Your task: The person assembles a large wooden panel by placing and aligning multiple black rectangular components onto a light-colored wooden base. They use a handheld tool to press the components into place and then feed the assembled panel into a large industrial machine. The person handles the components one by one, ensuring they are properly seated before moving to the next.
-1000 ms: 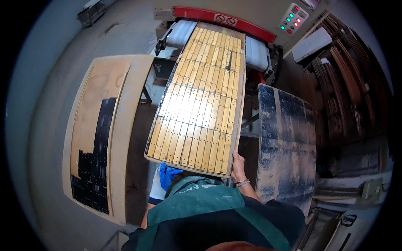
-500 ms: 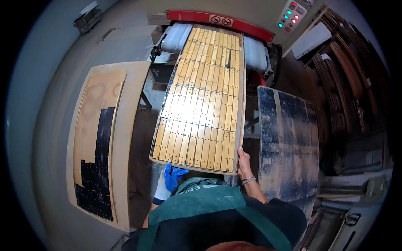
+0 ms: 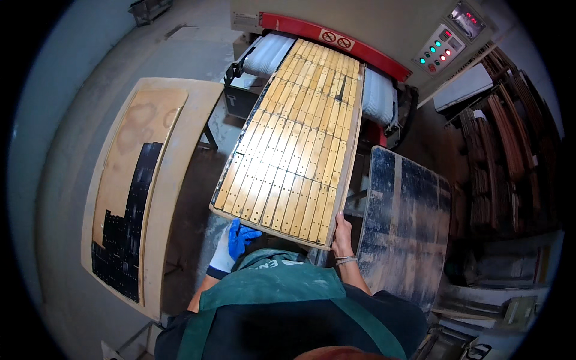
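Board (image 3: 349, 153) of drilled slats (image 3: 279, 159), far end over conveyor (image 3: 267, 55); right hand (image 3: 342, 236) grasping near-right corner, gloved left hand (image 3: 236, 240) near edge, grip unclear.

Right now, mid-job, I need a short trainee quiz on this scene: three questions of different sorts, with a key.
1. Multiple choice: which of the person's hands wears the blue-and-white glove? A) right; B) left; C) both.
2. True or false: the red bar is at the far end of the long panel, not the near end.
3. Fill in: the pieces on the wooden board left of the panel are ____ in colour.

Key: 1. B, the left hand; 2. True; 3. black.
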A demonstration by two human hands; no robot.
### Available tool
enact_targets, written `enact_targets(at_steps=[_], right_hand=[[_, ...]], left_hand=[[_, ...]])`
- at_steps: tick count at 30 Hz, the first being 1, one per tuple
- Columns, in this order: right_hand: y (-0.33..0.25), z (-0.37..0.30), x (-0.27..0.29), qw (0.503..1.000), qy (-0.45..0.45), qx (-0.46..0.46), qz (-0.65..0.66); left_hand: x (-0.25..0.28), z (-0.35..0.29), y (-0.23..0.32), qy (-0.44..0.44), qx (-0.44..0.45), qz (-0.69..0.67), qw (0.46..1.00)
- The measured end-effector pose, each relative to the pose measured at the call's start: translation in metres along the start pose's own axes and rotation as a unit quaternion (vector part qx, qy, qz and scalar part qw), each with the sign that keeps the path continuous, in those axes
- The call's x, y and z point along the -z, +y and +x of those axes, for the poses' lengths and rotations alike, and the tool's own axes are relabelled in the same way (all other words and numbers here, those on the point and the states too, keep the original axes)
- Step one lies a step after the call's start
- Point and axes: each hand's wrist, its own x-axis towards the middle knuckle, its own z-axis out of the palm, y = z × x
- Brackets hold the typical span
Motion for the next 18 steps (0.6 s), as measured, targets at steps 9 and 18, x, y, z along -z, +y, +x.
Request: enact_targets(at_steps=[9,18], right_hand=[[0.005,-0.006,0.003,0.998,-0.014,-0.019,0.051],[0.025,-0.068,-0.002,0.948,-0.095,-0.066,0.295]], left_hand=[[0.008,0.008,-0.010,-0.005,0.008,-0.049,0.999],[0.022,0.006,-0.011,-0.044,0.047,-0.100,0.993]])
